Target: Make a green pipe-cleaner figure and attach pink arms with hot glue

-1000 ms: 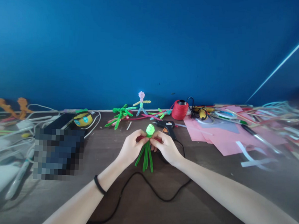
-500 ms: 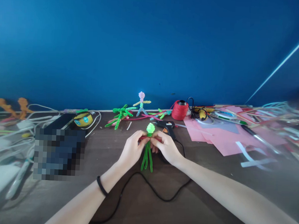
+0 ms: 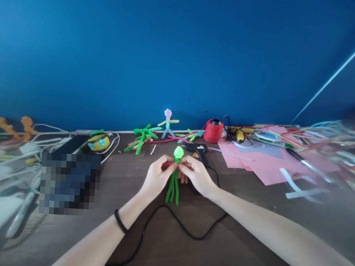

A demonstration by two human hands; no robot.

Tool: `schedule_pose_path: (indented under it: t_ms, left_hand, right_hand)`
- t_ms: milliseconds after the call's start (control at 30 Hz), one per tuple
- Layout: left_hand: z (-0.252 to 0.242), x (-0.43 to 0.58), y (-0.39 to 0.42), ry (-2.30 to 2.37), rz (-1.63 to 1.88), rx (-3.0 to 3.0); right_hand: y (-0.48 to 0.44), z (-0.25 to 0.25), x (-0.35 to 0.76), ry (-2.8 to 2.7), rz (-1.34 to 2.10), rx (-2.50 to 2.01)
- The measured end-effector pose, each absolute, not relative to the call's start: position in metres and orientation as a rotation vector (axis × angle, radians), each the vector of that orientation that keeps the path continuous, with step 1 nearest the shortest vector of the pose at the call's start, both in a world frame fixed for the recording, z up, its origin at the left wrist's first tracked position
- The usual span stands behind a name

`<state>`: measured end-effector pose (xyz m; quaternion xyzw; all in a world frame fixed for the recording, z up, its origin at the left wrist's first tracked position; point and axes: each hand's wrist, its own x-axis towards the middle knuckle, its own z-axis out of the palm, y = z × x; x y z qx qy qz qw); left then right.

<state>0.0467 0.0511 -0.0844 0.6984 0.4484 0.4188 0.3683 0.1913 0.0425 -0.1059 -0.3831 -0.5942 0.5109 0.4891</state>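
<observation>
Between my two hands is a green pipe-cleaner figure [image 3: 179,153], upright, with a bright coiled head on top and several dark green strands hanging below. My left hand [image 3: 159,175] pinches it just under the head from the left. From the other side, my right hand [image 3: 194,174] closes finger and thumb at the same spot. A red pipe cleaner [image 3: 168,163] runs across at the neck, partly hidden by my fingers. Just behind my right hand lies a black glue gun [image 3: 198,150], its cord looping over the table toward me.
Along the blue wall are a green pipe-cleaner figure [image 3: 143,137], a pastel one [image 3: 167,122] and a red thread spool [image 3: 213,131]. Pink paper sheets [image 3: 268,165] and strips spread at right. At left lie white cables, a yellow round object [image 3: 99,142] and a blurred-out dark object [image 3: 70,183].
The hanging green strands have swung slightly left. Less of the red pipe cleaner shows by my right hand and more by my left; both hands keep nearly the same place.
</observation>
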Motion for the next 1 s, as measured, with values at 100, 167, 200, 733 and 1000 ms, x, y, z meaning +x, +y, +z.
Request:
schedule_pose_path:
  t_ms: [100, 167, 200, 733, 1000]
  left_hand:
    - [-0.086, 0.046, 0.051, 1.134, 1.092, 1.768]
    - [-0.087, 0.046, 0.051, 1.144, 1.101, 1.764]
    - [-0.087, 0.046, 0.051, 1.151, 1.104, 1.762]
    - [-0.083, 0.047, 0.054, 1.161, 1.094, 1.686]
    - [-0.077, 0.049, 0.051, 1.175, 1.122, 1.629]
  right_hand:
    - [0.043, -0.105, 0.191, -1.461, 1.253, -0.921]
    - [0.043, -0.105, 0.191, -1.47, 1.261, -0.92]
    - [0.043, -0.105, 0.191, -1.474, 1.264, -0.921]
    - [0.044, -0.106, 0.19, -1.404, 1.258, -0.933]
    - [0.042, -0.103, 0.192, -1.438, 1.308, -0.875]
